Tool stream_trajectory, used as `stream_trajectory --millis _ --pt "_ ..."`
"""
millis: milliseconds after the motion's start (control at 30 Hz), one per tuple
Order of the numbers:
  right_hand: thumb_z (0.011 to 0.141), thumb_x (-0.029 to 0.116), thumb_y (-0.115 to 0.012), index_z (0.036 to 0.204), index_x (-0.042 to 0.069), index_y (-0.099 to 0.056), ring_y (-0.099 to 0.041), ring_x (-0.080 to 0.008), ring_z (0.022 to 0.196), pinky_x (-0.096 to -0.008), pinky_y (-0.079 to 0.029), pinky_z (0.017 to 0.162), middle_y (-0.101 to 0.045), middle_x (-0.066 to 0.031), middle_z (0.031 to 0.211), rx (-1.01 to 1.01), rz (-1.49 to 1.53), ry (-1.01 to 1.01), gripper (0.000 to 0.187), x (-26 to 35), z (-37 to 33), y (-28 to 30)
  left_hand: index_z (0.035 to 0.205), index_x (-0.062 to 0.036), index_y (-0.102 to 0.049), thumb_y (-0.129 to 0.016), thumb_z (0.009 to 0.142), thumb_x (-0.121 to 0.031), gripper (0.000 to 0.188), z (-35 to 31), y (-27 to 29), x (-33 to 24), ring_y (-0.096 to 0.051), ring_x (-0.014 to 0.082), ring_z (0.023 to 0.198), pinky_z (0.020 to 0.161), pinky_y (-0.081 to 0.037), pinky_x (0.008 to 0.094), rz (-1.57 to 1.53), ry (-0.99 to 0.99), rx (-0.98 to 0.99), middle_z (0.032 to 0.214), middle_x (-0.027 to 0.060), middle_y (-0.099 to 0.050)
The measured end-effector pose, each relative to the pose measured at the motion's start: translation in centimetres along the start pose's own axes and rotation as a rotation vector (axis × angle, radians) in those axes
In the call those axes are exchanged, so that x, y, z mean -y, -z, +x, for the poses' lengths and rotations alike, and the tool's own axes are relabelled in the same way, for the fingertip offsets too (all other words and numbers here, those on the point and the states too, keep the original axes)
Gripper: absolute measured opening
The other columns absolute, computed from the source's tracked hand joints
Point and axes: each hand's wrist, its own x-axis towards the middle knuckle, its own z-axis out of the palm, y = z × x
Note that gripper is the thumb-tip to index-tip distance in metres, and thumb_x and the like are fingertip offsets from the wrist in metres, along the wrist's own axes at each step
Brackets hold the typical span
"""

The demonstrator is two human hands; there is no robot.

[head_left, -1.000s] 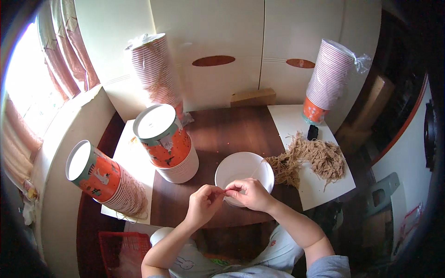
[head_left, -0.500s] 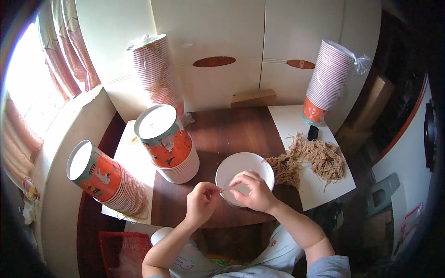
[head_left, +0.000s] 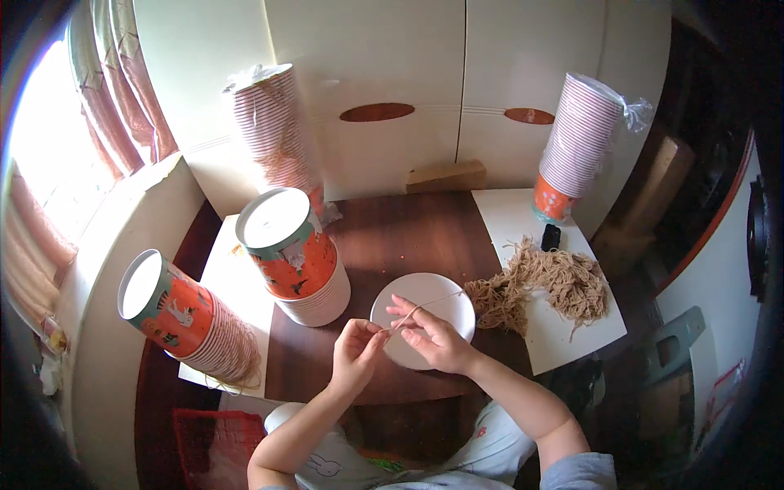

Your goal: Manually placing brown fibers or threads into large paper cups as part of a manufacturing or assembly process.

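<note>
Thumb and fingers of my left hand are pinched on a thin tan string in front of a white round tub. My right hand hangs over the tub with its fingers apart, and the string crosses its fingers. From there the string runs right to a tangled heap of tan strings, which lies partly on the dark table and partly on a white board. Whether the string touches the right fingertips is hard to see.
Stacked orange and white paper buckets stand at left and left of centre. Plastic-wrapped stacks rise at the back left and back right. A small black object sits by the strings. A red basket is below the table's left.
My right hand's fingers have spread from a pinch beside the left hand. The string now shows stretched across them to the heap. The white tub has shifted slightly left and nearer.
</note>
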Motion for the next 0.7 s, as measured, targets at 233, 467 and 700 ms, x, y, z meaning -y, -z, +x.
stream_trajectory --millis 233,467,700 --pt "0.09 0.012 -0.041 0.118 0.001 -0.043 -0.053 -0.0153 0.096 -0.0282 -0.041 0.085 -0.053 -0.0102 0.109 -0.071 0.001 0.137 0.03 0.4 -0.5 0.4 0.086 -0.0014 -0.048 -0.054 0.08 0.001 0.009 -0.2 1.0 0.0 -0.052 0.0099 0.076 0.069 -0.042 0.0215 0.112 0.043 -0.107 0.08 0.0048 -0.054" --pt "0.092 0.018 -0.035 0.088 0.003 -0.051 -0.055 -0.017 0.091 -0.0297 -0.041 0.085 -0.057 -0.0082 0.088 -0.194 0.494 0.052 0.022 0.9 -0.4 0.3 0.084 -0.0008 -0.046 -0.054 0.081 -0.001 0.008 -1.3 1.5 0.8 -0.053 0.0093 0.071 0.065 -0.044 0.0214 0.089 0.101 -0.243 0.078 0.0058 -0.055" --pt "0.09 0.013 -0.041 0.113 0.005 -0.047 -0.058 -0.013 0.066 -0.0276 -0.048 0.07 -0.055 -0.0105 0.098 -0.074 0.656 -0.151 0.025 1.0 0.0 -0.9 0.085 -0.002 -0.047 -0.053 0.082 -0.002 0.007 -1.9 0.9 1.6 -0.055 0.0108 0.073 0.067 -0.045 0.023 -0.13 0.125 -0.228 0.08 0.0064 -0.057"
